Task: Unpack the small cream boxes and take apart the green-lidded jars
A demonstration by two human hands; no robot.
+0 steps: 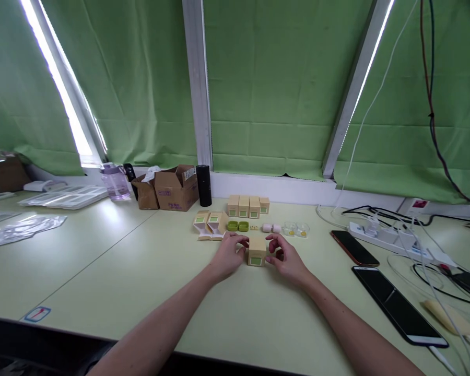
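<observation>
Both forearms are reaching in from the lower edge, slanting toward each other over the pale table (141, 282), and the wrists are angling inward so that the two hands are flanking a small tan box (257, 249), which is standing on the table between them with its green label facing the person. The left hand (230, 255) is curving in at the box's left side, its thumb and forefinger parting; the right hand (286, 257) is roughly mirroring it, its forefinger arching near the upper edge and its thumb pointing at the lower side. Both are keeping a loose, spread curl, and whether the fingertips are actually touching the box I cannot tell. Just beyond, two opened cartons (216, 223), two green containers (243, 226) and two pink cylinders (267, 227) are forming a row
</observation>
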